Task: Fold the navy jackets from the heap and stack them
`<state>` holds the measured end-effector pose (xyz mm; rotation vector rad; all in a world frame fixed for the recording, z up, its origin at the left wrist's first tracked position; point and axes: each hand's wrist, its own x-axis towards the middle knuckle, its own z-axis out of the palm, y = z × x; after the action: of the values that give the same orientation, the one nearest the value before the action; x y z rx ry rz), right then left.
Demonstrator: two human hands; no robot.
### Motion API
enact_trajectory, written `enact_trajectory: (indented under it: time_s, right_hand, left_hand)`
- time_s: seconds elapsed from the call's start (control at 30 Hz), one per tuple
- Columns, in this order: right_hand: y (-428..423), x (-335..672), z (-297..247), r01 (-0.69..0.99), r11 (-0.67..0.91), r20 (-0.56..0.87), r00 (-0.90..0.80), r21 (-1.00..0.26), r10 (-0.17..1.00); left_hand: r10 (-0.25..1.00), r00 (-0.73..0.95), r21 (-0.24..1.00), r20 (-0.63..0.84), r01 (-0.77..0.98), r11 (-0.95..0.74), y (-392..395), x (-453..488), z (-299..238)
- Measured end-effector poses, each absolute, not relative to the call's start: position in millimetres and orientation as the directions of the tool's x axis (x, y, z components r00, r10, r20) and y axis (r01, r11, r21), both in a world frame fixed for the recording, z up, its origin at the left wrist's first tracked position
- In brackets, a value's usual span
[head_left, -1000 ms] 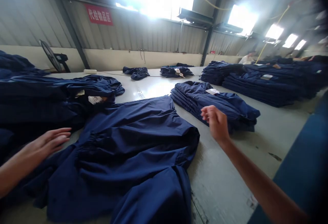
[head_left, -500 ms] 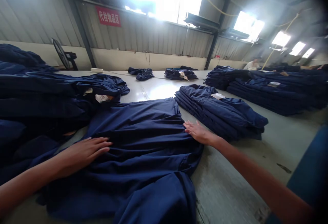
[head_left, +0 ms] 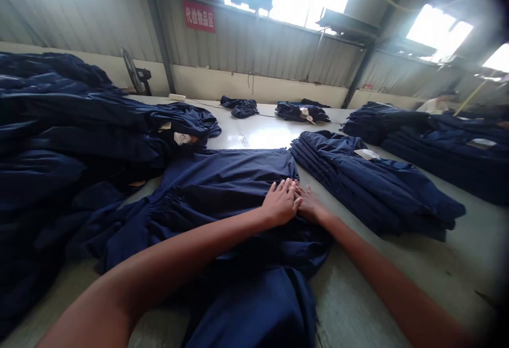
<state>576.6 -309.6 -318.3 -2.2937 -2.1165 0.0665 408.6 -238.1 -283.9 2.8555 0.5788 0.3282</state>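
Your left hand (head_left: 280,203) and right hand (head_left: 312,205) lie open and flat, fingers meeting, on the navy garment (head_left: 222,178) at lower centre of the frame. A folded navy stack (head_left: 369,189) sits just right of it on the bench (head_left: 254,136), and a heaped pile (head_left: 79,125) fills the left of the frame.

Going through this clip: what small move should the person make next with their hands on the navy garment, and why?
Probably slide both hands apart across the navy garment. The left hand and right hand lie flat and meet at its middle, and creases run across the cloth on either side.
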Motion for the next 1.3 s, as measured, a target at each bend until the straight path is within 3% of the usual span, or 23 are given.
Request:
enact_trajectory:
  time_s: [0.2, 0.5, 0.73, 0.9, 1.07, 1.17, 1.3]
  right_hand:
    - [-309.7, 574.5, -319.8, 0.99, -0.13, 0.032, 0.132, -0.055, 0.991]
    - [-308.5, 576.0, -326.3, 0.982, -0.168, 0.024, 0.17, -0.082, 0.985]
    - [-309.8, 573.3, -323.8, 0.983, -0.163, 0.009, 0.164, -0.081, 0.986]
    - [-308.9, 578.3, -331.7, 0.982, -0.171, 0.025, 0.174, -0.081, 0.984]
    - [-305.3, 589.7, -348.7, 0.986, -0.149, 0.076, 0.154, -0.077, 0.985]
    - [-303.9, 595.7, -357.5, 0.989, -0.142, 0.103, 0.146, -0.049, 0.984]
    - [-303.7, 604.1, -368.2, 0.995, -0.097, 0.162, 0.096, -0.003, 0.982]
  left_hand:
    - [0.478, 0.874, 0.204, 0.085, 0.454, -0.867, -221.4, 370.1, -304.6]
    - [0.633, 0.774, 0.122, -0.028, 0.631, -0.766, -140.5, 217.8, -289.0]
    - [0.636, 0.766, 0.046, 0.089, 0.635, -0.771, -126.2, 154.0, -294.1]
    - [0.716, 0.698, 0.107, 0.009, 0.711, -0.695, -124.1, 131.0, -289.3]
    - [0.719, 0.695, 0.162, -0.019, 0.711, -0.684, -130.7, 126.1, -276.1]
    - [0.696, 0.714, 0.178, 0.077, 0.677, -0.714, -140.6, 101.2, -254.9]
    - [0.727, 0.573, 0.133, 0.379, 0.744, -0.655, -144.4, 23.3, -224.9]
